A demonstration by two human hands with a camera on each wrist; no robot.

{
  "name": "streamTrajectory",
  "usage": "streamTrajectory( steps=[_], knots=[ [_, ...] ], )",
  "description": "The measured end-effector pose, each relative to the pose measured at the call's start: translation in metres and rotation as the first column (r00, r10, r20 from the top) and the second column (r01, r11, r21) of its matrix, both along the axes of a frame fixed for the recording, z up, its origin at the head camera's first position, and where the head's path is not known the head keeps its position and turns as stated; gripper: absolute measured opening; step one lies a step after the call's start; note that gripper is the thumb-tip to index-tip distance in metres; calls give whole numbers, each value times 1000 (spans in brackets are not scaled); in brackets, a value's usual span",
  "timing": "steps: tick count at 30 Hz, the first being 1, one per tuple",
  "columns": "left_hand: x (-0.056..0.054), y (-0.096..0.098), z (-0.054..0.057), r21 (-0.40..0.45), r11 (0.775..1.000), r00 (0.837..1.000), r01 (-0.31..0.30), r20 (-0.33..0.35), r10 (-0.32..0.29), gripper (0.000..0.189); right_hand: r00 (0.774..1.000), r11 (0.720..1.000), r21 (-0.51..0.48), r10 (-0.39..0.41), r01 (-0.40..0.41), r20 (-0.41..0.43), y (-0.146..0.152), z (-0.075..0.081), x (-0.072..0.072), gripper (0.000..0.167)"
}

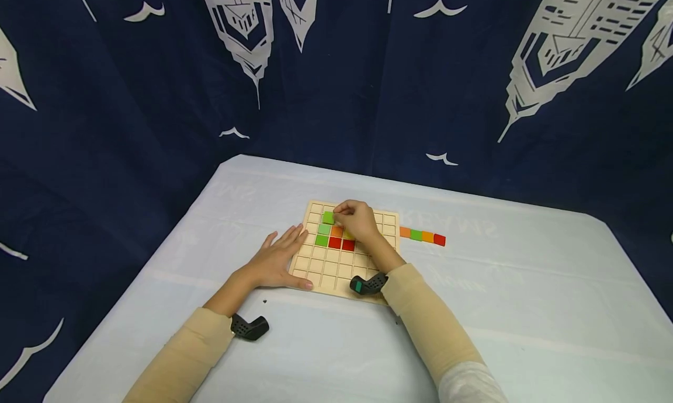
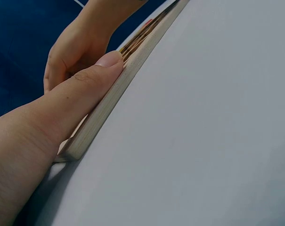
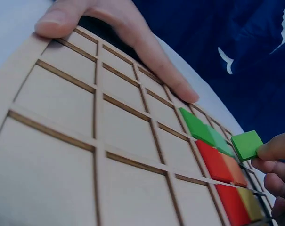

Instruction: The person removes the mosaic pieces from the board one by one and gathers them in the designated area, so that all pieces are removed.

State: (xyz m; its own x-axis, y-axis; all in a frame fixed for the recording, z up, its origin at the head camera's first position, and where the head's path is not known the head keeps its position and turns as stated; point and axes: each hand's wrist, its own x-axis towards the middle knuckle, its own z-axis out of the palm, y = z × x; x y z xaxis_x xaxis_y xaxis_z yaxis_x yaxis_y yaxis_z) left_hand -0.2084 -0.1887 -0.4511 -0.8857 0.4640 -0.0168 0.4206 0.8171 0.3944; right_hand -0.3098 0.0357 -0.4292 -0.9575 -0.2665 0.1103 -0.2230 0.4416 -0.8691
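Observation:
A wooden grid board (image 1: 315, 264) lies on the white table. My left hand (image 1: 274, 265) rests on its left side, fingers spread and straight, the thumb (image 2: 93, 80) along the front edge. Between thumb and finger, my right hand (image 1: 358, 221) pinches a green square tile (image 3: 247, 145), tilted just above the board's far left cells. In cells close by sit a light green tile (image 1: 323, 229), a green tile (image 1: 322, 240), an orange tile (image 1: 336, 231), two red tiles (image 1: 334, 243) and a yellow tile (image 3: 250, 204), which my right hand partly covers in the head view.
Right of the board, a row of loose tiles lies on the table, among them a green tile (image 1: 416, 235) and a red tile (image 1: 439, 240). A dark blue curtain (image 1: 326, 111) with white prints hangs behind the table. Each wrist wears a black camera (image 1: 250, 327).

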Motion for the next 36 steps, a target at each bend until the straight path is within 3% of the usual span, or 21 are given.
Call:
streamTrajectory(
  steps=[7, 19, 36],
  knots=[
    [0, 1, 0, 7, 1000, 1000, -4, -3, 5, 126, 999, 998, -61, 14, -12, 34, 16, 7, 2, 10],
    [1, 2, 1, 3, 1000, 1000, -15, 5, 14, 127, 997, 1000, -8, -27, 27, 70, 38, 10, 7, 10],
    [1, 1, 0, 11, 1000, 1000, -8, -10, 8, 127, 996, 999, -6, -49, 50, 74, 63, 15, 18, 11]
  ],
)
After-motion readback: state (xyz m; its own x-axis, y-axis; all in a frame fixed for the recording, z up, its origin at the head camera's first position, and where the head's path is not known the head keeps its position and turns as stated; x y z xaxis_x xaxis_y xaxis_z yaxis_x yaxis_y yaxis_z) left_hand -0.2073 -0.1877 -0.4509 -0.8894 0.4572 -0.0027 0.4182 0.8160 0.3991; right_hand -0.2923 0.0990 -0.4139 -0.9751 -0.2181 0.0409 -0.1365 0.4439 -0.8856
